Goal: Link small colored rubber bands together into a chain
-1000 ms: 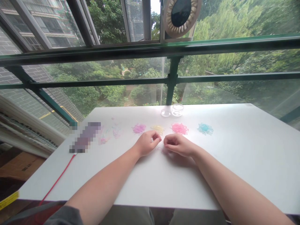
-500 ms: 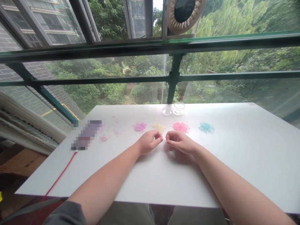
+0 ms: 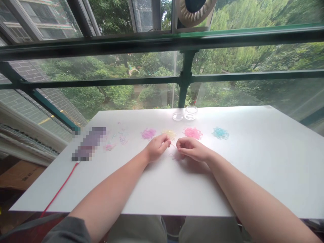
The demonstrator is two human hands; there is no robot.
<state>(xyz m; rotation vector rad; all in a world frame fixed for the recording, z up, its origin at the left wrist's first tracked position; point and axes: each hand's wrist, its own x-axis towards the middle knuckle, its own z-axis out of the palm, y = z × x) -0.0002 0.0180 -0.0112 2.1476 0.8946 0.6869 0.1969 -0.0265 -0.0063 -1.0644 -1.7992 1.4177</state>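
My left hand (image 3: 159, 147) is closed in a pinch in front of the yellow pile of rubber bands (image 3: 170, 135). My right hand (image 3: 192, 149) also pinches, in front of the pink pile of rubber bands (image 3: 192, 132). A thin, pale rubber band (image 3: 173, 145) is stretched across the gap between my fingertips. Just below it a few loose pinkish rubber bands (image 3: 172, 156) lie on the white table (image 3: 177, 192). To the left sits a purple pile of rubber bands (image 3: 149, 133), and to the right a teal one, the teal rubber bands (image 3: 220, 133).
A clear round jar (image 3: 191, 113) and its flat lid (image 3: 177, 116) stand at the table's back edge. Scattered mixed bands (image 3: 123, 139) lie at the left, beside a pixelated dark object (image 3: 89, 143) with a red cable (image 3: 60, 189). Green railing (image 3: 111, 82) runs behind.
My hands have drawn slightly apart, and the thin band now shows stretched between them. The camera view has tilted down a little, so everything sits higher in the picture.
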